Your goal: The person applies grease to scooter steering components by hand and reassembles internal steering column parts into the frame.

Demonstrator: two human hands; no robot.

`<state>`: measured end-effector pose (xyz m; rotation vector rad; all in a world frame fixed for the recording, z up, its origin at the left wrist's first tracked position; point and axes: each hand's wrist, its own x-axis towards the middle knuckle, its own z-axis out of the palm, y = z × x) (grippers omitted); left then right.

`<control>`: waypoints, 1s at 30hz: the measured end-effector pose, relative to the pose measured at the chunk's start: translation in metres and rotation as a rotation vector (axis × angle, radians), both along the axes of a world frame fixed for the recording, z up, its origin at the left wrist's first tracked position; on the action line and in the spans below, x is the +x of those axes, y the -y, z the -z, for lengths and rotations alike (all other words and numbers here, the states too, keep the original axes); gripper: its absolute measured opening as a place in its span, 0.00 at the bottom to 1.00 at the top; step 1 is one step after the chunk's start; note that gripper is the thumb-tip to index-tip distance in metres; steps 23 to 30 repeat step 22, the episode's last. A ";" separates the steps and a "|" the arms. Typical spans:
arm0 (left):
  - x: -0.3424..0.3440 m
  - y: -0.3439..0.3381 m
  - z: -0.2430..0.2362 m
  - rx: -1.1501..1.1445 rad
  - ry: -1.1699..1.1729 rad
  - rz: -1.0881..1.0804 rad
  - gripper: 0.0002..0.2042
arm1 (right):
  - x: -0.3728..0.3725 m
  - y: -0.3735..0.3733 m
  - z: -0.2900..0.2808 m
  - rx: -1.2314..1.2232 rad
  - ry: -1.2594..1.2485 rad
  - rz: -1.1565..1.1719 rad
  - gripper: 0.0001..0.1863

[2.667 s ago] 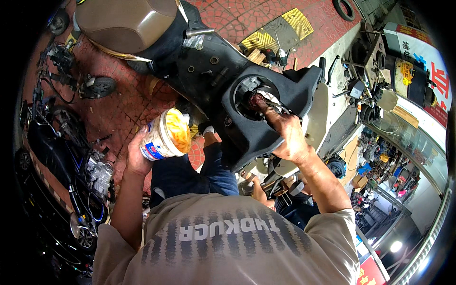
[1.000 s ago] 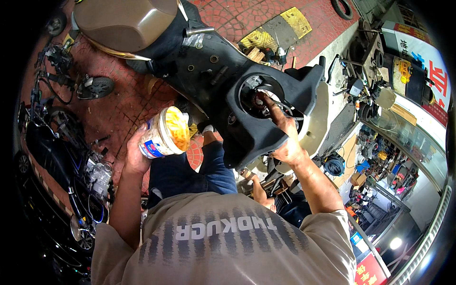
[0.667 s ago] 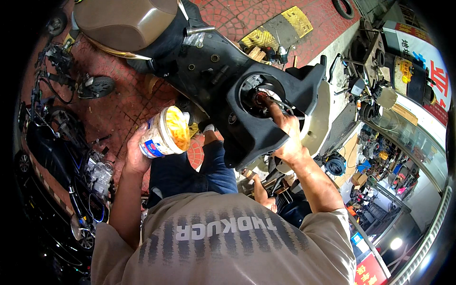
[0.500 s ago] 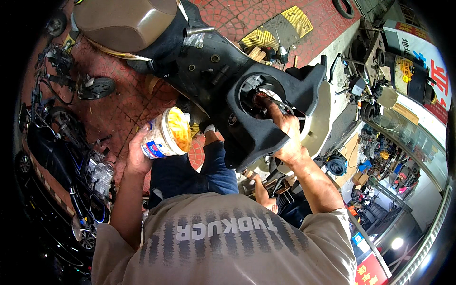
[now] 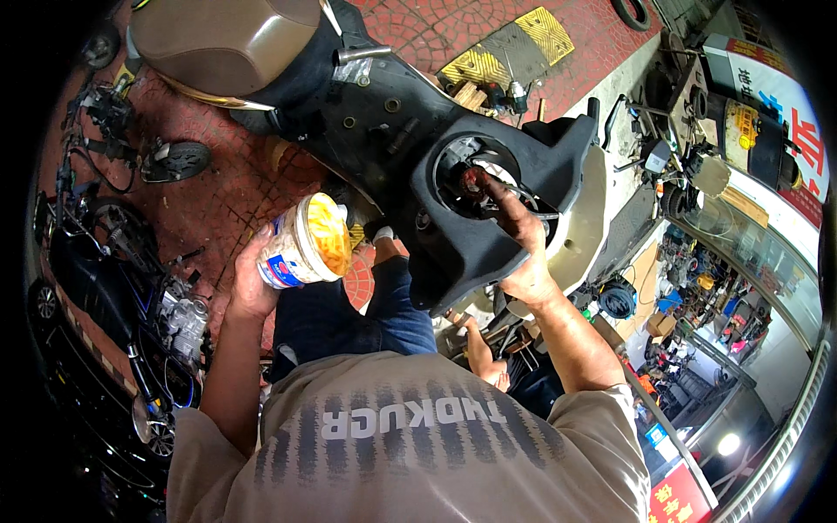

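In my left hand (image 5: 253, 281) is a white plastic tub (image 5: 283, 251) with a blue label, tilted so that the yellow grease (image 5: 330, 234) in it shows. The hand is closed round the tub's left side. My right hand (image 5: 525, 240) reaches over the black front panel (image 5: 458, 253) of a scooter, with at least one finger stretched into its round opening. Its darkened fingertip is at a reddish-brown, greasy-looking round part (image 5: 472, 181) there. The other fingertips are partly hidden, and I see nothing held in this hand.
The scooter's brown seat (image 5: 231, 39) is at the upper left, with a metal tube (image 5: 362, 54) on the body. A partly stripped motorcycle (image 5: 109, 270) stands left. Another person's leg (image 5: 479, 349) shows below the panel. A yellow-black ramp (image 5: 510, 52) lies on red paving.
My right hand has shifted slightly, and more of the reddish-brown part shows beside its finger. The left hand and tub stay almost in place.
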<state>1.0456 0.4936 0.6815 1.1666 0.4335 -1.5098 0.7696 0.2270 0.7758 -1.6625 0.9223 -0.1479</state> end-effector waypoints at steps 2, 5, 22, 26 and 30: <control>-0.001 0.002 -0.001 -0.007 0.000 -0.006 0.27 | 0.002 0.000 -0.003 0.020 -0.046 0.010 0.40; -0.001 0.003 0.000 0.003 -0.009 -0.013 0.27 | 0.005 0.003 -0.011 -0.139 -0.129 -0.102 0.41; 0.000 0.008 -0.001 -0.018 -0.007 -0.009 0.28 | -0.006 0.009 0.001 0.189 0.036 0.070 0.35; 0.000 0.008 -0.001 -0.018 -0.007 -0.009 0.28 | -0.006 0.009 0.001 0.189 0.036 0.070 0.35; 0.000 0.008 -0.001 -0.018 -0.007 -0.009 0.28 | -0.006 0.009 0.001 0.189 0.036 0.070 0.35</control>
